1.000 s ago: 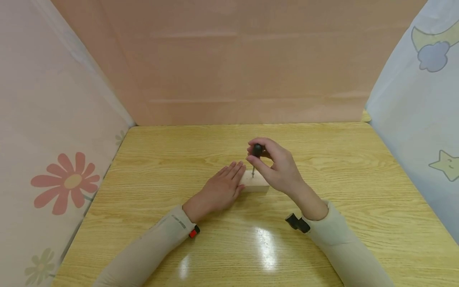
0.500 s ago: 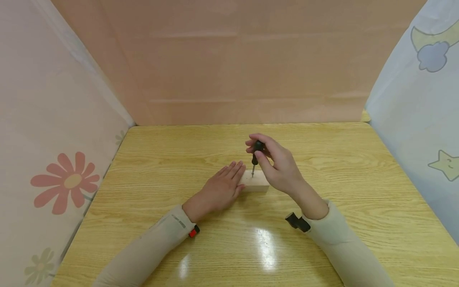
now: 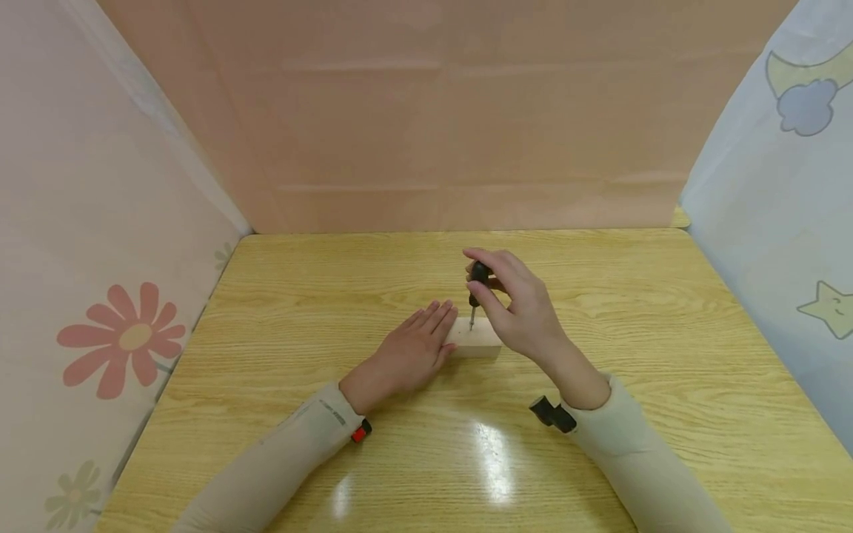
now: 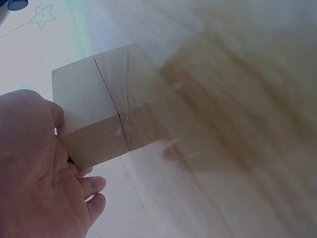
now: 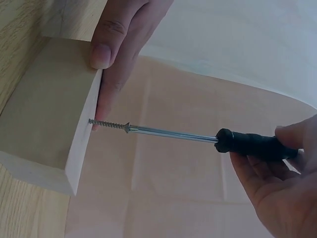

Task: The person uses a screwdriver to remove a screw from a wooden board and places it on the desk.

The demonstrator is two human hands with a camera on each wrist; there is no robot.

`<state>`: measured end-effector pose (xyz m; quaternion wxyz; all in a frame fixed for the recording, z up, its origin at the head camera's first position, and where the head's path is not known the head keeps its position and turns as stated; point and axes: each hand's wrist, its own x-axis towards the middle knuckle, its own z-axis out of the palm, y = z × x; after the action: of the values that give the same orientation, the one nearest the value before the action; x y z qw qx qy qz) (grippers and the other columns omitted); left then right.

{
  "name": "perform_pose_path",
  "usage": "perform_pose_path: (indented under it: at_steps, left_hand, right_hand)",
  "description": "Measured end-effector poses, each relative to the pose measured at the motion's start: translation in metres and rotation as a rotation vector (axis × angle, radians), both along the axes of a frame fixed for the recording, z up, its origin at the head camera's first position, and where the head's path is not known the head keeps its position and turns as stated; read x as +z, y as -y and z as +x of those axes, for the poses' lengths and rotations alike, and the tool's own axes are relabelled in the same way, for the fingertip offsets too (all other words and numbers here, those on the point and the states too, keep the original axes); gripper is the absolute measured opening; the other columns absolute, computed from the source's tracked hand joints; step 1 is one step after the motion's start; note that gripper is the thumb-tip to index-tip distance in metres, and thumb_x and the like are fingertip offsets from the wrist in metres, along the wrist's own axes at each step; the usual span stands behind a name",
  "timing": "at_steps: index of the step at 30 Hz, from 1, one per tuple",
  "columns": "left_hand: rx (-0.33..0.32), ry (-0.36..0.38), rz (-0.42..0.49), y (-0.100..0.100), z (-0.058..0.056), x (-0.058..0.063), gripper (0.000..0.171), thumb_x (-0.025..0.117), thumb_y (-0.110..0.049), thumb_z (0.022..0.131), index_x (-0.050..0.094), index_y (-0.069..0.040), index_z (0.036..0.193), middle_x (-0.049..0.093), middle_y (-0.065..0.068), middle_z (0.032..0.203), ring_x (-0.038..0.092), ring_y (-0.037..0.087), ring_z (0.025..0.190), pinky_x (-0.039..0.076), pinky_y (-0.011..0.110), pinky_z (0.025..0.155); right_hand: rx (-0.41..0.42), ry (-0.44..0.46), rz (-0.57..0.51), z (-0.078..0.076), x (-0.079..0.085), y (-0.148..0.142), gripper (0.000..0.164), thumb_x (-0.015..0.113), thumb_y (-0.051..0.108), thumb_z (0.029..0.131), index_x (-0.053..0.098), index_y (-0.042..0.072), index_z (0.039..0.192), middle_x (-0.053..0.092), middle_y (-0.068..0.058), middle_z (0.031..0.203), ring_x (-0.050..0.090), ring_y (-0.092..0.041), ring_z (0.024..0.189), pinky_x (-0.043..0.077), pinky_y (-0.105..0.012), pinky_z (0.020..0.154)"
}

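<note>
A pale wooden block [image 3: 481, 340] lies on the table, its left end under my left hand [image 3: 409, 350]. The fingers of that hand stretch over the top, and the thumb sits along the near side. A threaded screw [image 5: 110, 124] stands upright with its point at the block's top face. My right hand [image 3: 520, 303] pinches the black handle of a screwdriver [image 5: 252, 145] between thumb and fingers. The screwdriver's tip meets the screw head, in line with it. In the left wrist view the block [image 4: 91, 94] shows beside the palm, a seam line crossing it.
The wood-grain table [image 3: 300, 274] runs out to a peach backdrop [image 3: 440, 133] behind. White printed cloths with a flower [image 3: 135, 337] and a star [image 3: 833, 307] stand left and right. A black wrist device [image 3: 553, 413] sits by the right sleeve.
My right hand rises slightly on the screwdriver handle, and its fingers shift round the grip. The block, the screw and my left hand stay in place.
</note>
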<state>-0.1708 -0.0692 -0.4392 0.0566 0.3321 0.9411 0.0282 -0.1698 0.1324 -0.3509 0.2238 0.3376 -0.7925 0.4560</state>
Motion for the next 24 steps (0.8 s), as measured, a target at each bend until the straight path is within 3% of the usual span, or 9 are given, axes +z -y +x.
perform_pose_path:
  at_steps: [5, 12, 20, 24]
  left_hand:
    - [0.002, -0.001, 0.001, -0.0003, 0.0003, -0.0003, 0.066, 0.025, -0.046, 0.111, 0.01, -0.01, 0.164, 0.009, 0.005, 0.17, 0.007, 0.021, 0.157, 0.013, 0.04, 0.127]
    - [-0.005, -0.013, -0.004, -0.0001, 0.0005, 0.0007, 0.065, 0.024, -0.046, 0.111, 0.01, -0.01, 0.164, 0.01, 0.005, 0.17, 0.009, 0.022, 0.157, 0.014, 0.04, 0.126]
    - [-0.005, -0.01, -0.008, -0.0007, 0.0006, 0.002, 0.065, 0.024, -0.046, 0.111, 0.011, -0.01, 0.164, 0.011, 0.006, 0.17, 0.009, 0.022, 0.157, 0.014, 0.04, 0.127]
    - [-0.005, -0.002, -0.007, -0.0005, 0.001, 0.0028, 0.065, 0.025, -0.046, 0.111, 0.01, -0.01, 0.164, 0.009, 0.005, 0.17, 0.008, 0.022, 0.157, 0.013, 0.039, 0.127]
  right_hand:
    - [0.021, 0.026, -0.024, 0.0003, 0.0004, -0.0014, 0.045, 0.06, -0.009, 0.096, 0.055, -0.003, 0.14, 0.069, -0.015, 0.117, 0.071, -0.026, 0.105, 0.058, -0.03, 0.091]
    - [-0.038, 0.025, 0.014, -0.0017, -0.0015, -0.002, 0.051, 0.07, -0.004, 0.092, 0.055, 0.001, 0.141, 0.067, -0.013, 0.114, 0.068, -0.025, 0.101, 0.061, -0.035, 0.084]
    - [0.0, 0.047, 0.0, -0.0023, -0.0004, -0.0026, 0.057, 0.062, -0.011, 0.093, 0.05, 0.003, 0.147, 0.07, -0.013, 0.119, 0.072, -0.023, 0.1, 0.057, -0.023, 0.09]
    - [-0.006, 0.054, 0.003, -0.0024, -0.0009, -0.0028, 0.054, 0.067, -0.007, 0.092, 0.053, 0.003, 0.143, 0.07, -0.011, 0.118, 0.071, -0.021, 0.101, 0.058, -0.026, 0.089]
